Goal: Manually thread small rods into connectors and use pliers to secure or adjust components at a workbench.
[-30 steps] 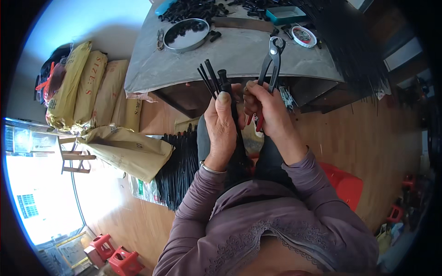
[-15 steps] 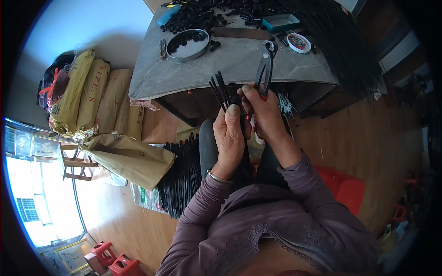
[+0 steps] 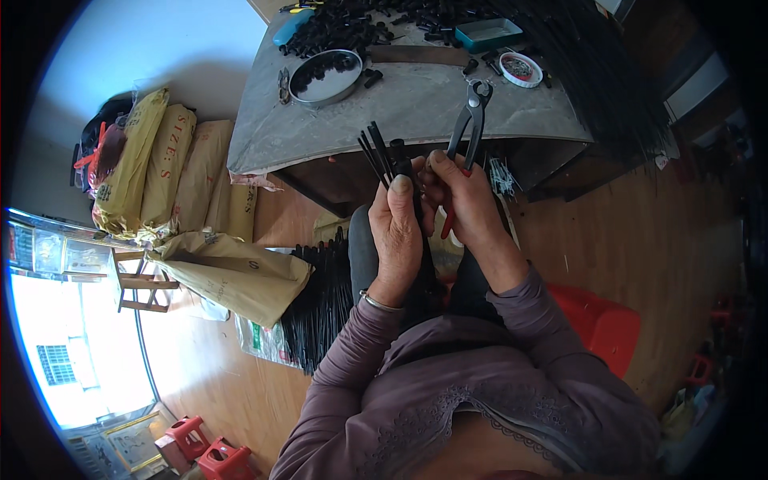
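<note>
My left hand (image 3: 396, 232) is closed around several thin black rods (image 3: 374, 152), their ends sticking up above my thumb. A short black tubular piece (image 3: 398, 150) stands upright beside the rods, between my two hands. In my right hand (image 3: 470, 210) is a pair of pincers (image 3: 478, 100) with a dark metal head pointing up toward the table and red handles. The handles lie in my palm while my thumb and fingertips reach toward the black piece. Whether those fingertips touch it is hard to make out.
Ahead is a grey table (image 3: 320, 128) with a round metal tray (image 3: 328, 100), a pile of black fittings (image 3: 344, 32), a small white dish (image 3: 520, 70) and long black rods (image 3: 584, 72). More rods (image 3: 316, 312) lie by my left leg, near sacks (image 3: 172, 160). A red stool (image 3: 600, 320) is at right.
The pincers have turned in my right hand, their head now farther right and their handles spread wider. The black tubular piece now stands more upright beside the rods.
</note>
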Motion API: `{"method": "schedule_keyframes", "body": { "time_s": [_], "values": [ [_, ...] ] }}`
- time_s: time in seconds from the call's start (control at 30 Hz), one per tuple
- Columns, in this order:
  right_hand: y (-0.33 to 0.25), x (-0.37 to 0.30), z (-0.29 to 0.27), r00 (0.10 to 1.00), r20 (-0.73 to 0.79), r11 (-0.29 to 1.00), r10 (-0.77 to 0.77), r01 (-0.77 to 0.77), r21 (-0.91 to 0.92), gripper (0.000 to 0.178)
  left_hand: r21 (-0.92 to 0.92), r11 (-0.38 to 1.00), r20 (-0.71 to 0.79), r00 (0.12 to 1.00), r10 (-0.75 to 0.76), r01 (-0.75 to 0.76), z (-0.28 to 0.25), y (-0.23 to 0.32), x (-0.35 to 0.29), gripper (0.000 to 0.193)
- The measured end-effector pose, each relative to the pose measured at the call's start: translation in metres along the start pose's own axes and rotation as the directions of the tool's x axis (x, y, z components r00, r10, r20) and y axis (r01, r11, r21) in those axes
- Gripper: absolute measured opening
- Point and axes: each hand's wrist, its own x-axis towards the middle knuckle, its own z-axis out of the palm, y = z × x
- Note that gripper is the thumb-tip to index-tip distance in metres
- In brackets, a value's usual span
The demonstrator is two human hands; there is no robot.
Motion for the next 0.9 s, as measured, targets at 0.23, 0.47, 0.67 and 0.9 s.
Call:
{"method": "schedule_keyframes", "body": {
  "time_s": [0.23, 0.47, 0.67, 0.9],
  "values": [
    [-0.004, 0.000, 0.008, 0.984, -0.124, 0.974, -0.129, 0.103, -0.200, 0.024, 0.016, 1.000, 0.000, 1.000, -0.018, 0.018, 0.005, -0.004, -0.004, 0.057],
    [0.000, 0.008, 0.012, 0.864, -0.102, 0.752, -0.492, 0.363, -0.551, 0.025, 0.035, 0.999, -0.005, 1.000, -0.005, 0.005, 0.009, -0.001, -0.006, 0.051],
    [-0.003, 0.002, 0.009, 0.798, 0.121, 0.384, -0.590, 0.409, -0.828, 0.024, 0.015, 1.000, -0.002, 1.000, 0.013, -0.013, 0.000, -0.003, -0.005, 0.051],
    [-0.015, -0.008, 0.006, 0.961, 0.074, 0.874, -0.265, 0.272, -0.402, 0.023, -0.029, 0.998, 0.065, 0.996, -0.061, 0.063, -0.010, 0.003, 0.003, 0.062]
  ]
}}
